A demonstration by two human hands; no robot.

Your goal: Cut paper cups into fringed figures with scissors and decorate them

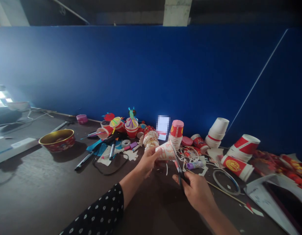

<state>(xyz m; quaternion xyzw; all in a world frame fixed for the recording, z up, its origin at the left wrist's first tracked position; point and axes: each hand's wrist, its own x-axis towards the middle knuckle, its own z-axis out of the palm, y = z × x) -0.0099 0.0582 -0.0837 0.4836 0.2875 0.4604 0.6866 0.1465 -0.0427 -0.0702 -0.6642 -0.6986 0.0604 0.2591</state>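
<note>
My left hand (149, 160) grips a white paper cup (166, 150) with orange-red drawing on its side, tilted above the table. Black-handled scissors (179, 173) are in my right hand (193, 186), their blades pointing up at the cup's right edge. The blades touch or nearly touch that edge; whether they are cutting into it I cannot tell. A thin white paper strip (166, 169) lies below the cup. Just behind it stands a stack of paper cups (176, 141) with a pink top.
Cup stacks (217, 130) and a red cup (236, 167) stand or lie to the right, near a tape ring (226, 181). Markers (112, 150), decorated cups (131, 129) and a gold-rimmed bowl (58, 141) are leftward. A blue partition (141, 71) rises behind.
</note>
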